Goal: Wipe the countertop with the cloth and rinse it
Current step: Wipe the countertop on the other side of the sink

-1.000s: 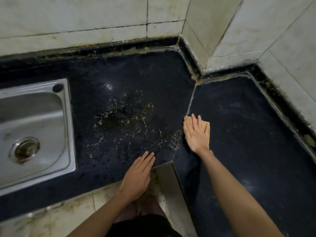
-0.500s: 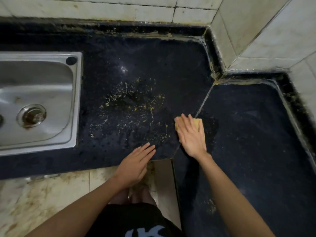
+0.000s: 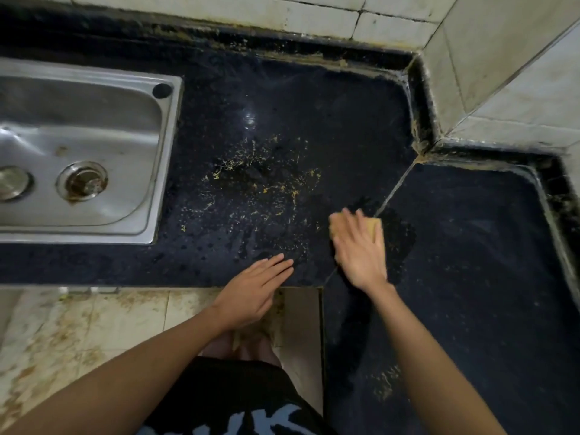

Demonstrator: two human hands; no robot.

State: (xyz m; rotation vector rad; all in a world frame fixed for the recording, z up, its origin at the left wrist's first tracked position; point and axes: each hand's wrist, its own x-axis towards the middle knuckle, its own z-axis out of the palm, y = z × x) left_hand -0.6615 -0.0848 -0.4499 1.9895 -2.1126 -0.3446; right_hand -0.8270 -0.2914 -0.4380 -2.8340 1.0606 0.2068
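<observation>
The right hand (image 3: 361,249) lies flat, fingers straight, pressing the cloth (image 3: 375,229) onto the countertop (image 3: 470,262). Over the last second the hand and cloth have travelled from the right slab, across the diagonal seam (image 3: 397,186), toward the left slab. The cloth now sits at the seam's lower end, just beside the yellow debris (image 3: 266,189). The hand is motion-blurred, which indicates an active stroke. A dull wet patch lies on the counter just to the right of the cloth.

The left hand (image 3: 254,290) is open, fingers straight and together, resting on the counter's front edge. Its position relative to the edge is unchanged across the three pictures; it appears to act as a brace.

Assessment: wiping is under way, and the stroke is directed at the debris. Most of the debris remains on the surface between the cloth and the sink (image 3: 94,152). Rinsing is not yet begun.

Visibility limits:
- The cloth is mostly covered by the right hand; only its right edge and a corner show. Fold and thickness cannot be determined.
- The right fingertips are blurred; exact finger spread cannot be read.
- The sink is cut off at the left edge. No tap is in view.
- The dark, speckled surface makes residual wetness and fine debris hard to tell apart.
</observation>
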